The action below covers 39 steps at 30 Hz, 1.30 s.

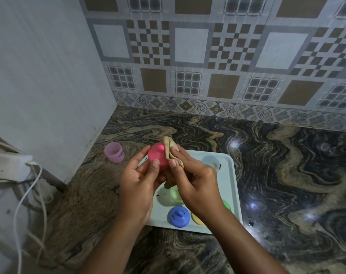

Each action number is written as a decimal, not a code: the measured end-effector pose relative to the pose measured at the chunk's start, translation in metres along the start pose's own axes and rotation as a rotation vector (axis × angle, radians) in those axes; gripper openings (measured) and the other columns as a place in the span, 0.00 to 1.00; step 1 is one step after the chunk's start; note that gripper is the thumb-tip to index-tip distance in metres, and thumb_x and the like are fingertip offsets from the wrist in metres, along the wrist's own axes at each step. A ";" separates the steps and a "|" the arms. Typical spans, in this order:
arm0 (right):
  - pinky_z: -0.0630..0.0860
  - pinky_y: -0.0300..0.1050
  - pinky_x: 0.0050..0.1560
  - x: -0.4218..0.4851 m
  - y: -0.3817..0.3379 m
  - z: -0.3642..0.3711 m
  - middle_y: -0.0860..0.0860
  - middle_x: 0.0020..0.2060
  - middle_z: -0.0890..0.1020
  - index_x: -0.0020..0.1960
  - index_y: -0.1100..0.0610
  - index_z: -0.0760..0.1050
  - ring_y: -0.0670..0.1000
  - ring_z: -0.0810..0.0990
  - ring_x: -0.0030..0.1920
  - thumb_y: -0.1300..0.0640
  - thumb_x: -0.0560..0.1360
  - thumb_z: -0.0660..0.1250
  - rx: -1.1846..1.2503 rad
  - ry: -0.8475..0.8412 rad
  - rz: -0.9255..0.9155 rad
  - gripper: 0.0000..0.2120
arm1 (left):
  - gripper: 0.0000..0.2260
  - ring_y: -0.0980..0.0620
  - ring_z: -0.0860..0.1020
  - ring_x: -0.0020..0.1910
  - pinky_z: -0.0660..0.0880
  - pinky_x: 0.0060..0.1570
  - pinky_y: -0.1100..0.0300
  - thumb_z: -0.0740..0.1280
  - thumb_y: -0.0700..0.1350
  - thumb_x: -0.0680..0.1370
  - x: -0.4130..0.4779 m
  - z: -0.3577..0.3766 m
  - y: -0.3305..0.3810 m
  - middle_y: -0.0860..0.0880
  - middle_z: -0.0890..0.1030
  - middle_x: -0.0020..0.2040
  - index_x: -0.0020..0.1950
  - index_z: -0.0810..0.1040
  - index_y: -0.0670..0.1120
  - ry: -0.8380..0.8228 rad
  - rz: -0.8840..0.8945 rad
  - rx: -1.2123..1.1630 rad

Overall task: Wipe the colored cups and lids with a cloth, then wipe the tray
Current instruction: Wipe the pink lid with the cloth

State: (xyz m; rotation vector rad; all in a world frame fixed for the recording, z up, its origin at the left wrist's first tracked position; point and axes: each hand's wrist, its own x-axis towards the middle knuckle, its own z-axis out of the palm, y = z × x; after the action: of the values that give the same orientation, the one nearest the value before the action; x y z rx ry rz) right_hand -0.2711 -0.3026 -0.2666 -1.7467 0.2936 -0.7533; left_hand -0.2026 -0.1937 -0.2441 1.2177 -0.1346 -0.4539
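While left hand grips pink lid over tray's far-left corner, right hand pinches beige cloth against lid's right side. Tray holds blue lid, green cup. Purple cup on counter, left of tray.

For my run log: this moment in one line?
phase: wiping pink lid | left hand: holds lid | right hand: pinches cloth against lid | tray: blue lid, others waiting | lilac cup: on counter, off tray

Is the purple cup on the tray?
No, the purple cup stands on the counter, apart from the tray and to its left.
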 end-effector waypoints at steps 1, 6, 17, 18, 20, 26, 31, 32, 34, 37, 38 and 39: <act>0.74 0.36 0.67 0.000 0.000 -0.001 0.50 0.63 0.82 0.63 0.56 0.82 0.42 0.75 0.69 0.61 0.79 0.69 -0.028 0.009 -0.027 0.13 | 0.21 0.52 0.84 0.47 0.80 0.47 0.54 0.64 0.38 0.78 0.000 -0.003 0.002 0.47 0.86 0.52 0.71 0.71 0.45 -0.022 -0.009 -0.019; 0.80 0.45 0.61 0.010 -0.007 -0.008 0.49 0.59 0.85 0.60 0.49 0.83 0.44 0.82 0.62 0.57 0.80 0.69 0.070 0.023 0.105 0.10 | 0.17 0.54 0.82 0.45 0.75 0.35 0.61 0.65 0.40 0.76 -0.003 -0.010 0.007 0.47 0.86 0.51 0.65 0.77 0.48 -0.093 -0.017 0.039; 0.80 0.47 0.63 0.007 -0.009 -0.005 0.47 0.65 0.81 0.64 0.56 0.82 0.47 0.81 0.65 0.59 0.81 0.68 0.090 -0.045 0.107 0.12 | 0.21 0.47 0.84 0.56 0.81 0.50 0.47 0.65 0.36 0.79 -0.014 0.008 -0.001 0.48 0.85 0.57 0.72 0.70 0.47 0.045 0.082 0.106; 0.76 0.44 0.67 0.004 -0.008 -0.005 0.48 0.65 0.81 0.64 0.58 0.81 0.45 0.77 0.69 0.60 0.80 0.68 0.003 -0.038 0.009 0.13 | 0.19 0.47 0.84 0.55 0.81 0.49 0.49 0.64 0.35 0.80 -0.013 0.006 0.002 0.48 0.85 0.57 0.71 0.72 0.47 0.033 0.075 0.106; 0.75 0.41 0.68 -0.001 -0.007 -0.003 0.50 0.63 0.81 0.64 0.60 0.81 0.44 0.74 0.71 0.61 0.79 0.68 -0.142 -0.021 -0.142 0.14 | 0.19 0.51 0.84 0.52 0.81 0.42 0.56 0.61 0.33 0.81 -0.012 0.003 0.007 0.49 0.85 0.57 0.70 0.73 0.47 0.010 0.060 0.096; 0.81 0.38 0.50 0.015 -0.021 -0.014 0.54 0.53 0.87 0.54 0.56 0.86 0.38 0.85 0.49 0.58 0.82 0.66 -0.036 -0.034 0.070 0.09 | 0.18 0.57 0.82 0.41 0.75 0.29 0.62 0.62 0.34 0.80 -0.014 0.000 0.010 0.49 0.86 0.53 0.67 0.76 0.49 -0.028 0.051 0.106; 0.79 0.46 0.63 0.025 -0.020 -0.006 0.51 0.58 0.86 0.53 0.58 0.86 0.33 0.79 0.61 0.55 0.83 0.65 0.000 -0.117 0.183 0.12 | 0.24 0.49 0.85 0.52 0.82 0.41 0.51 0.68 0.43 0.77 -0.020 0.013 0.004 0.50 0.84 0.58 0.73 0.71 0.49 0.047 0.112 0.106; 0.79 0.45 0.63 0.025 -0.019 -0.005 0.49 0.62 0.84 0.58 0.57 0.85 0.35 0.78 0.63 0.55 0.83 0.65 0.025 -0.114 0.181 0.11 | 0.27 0.49 0.84 0.55 0.82 0.43 0.50 0.68 0.42 0.75 -0.020 0.014 0.003 0.51 0.84 0.60 0.75 0.69 0.49 0.042 0.125 0.115; 0.78 0.42 0.63 0.021 -0.021 -0.004 0.46 0.64 0.82 0.64 0.55 0.82 0.37 0.79 0.63 0.56 0.82 0.66 0.081 -0.096 0.138 0.12 | 0.29 0.49 0.84 0.56 0.83 0.44 0.49 0.69 0.40 0.75 -0.018 0.014 0.004 0.51 0.84 0.60 0.75 0.67 0.48 0.080 0.140 0.102; 0.74 0.41 0.69 0.011 -0.018 -0.002 0.50 0.65 0.81 0.67 0.56 0.80 0.45 0.76 0.70 0.57 0.80 0.68 -0.047 -0.066 -0.057 0.15 | 0.23 0.48 0.85 0.52 0.83 0.42 0.51 0.67 0.36 0.78 -0.013 0.011 0.007 0.50 0.86 0.55 0.72 0.71 0.48 0.134 0.142 0.059; 0.73 0.40 0.70 0.008 -0.016 0.000 0.53 0.65 0.81 0.67 0.57 0.79 0.46 0.73 0.72 0.57 0.80 0.67 -0.143 -0.074 -0.133 0.16 | 0.22 0.50 0.85 0.50 0.83 0.40 0.54 0.67 0.35 0.78 -0.013 0.010 0.009 0.51 0.86 0.54 0.71 0.72 0.48 0.131 0.147 0.060; 0.73 0.40 0.69 0.008 -0.013 0.002 0.55 0.64 0.81 0.66 0.59 0.80 0.47 0.73 0.72 0.57 0.80 0.67 -0.216 -0.078 -0.187 0.16 | 0.21 0.52 0.86 0.47 0.82 0.36 0.58 0.66 0.34 0.78 -0.013 0.009 0.011 0.52 0.86 0.52 0.70 0.73 0.48 0.120 0.151 0.065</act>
State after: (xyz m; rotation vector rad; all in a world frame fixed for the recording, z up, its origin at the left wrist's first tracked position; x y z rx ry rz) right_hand -0.2661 -0.3017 -0.2516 -2.0230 0.1647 -0.8085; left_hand -0.2148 -0.1931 -0.2289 1.2849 -0.1384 -0.2463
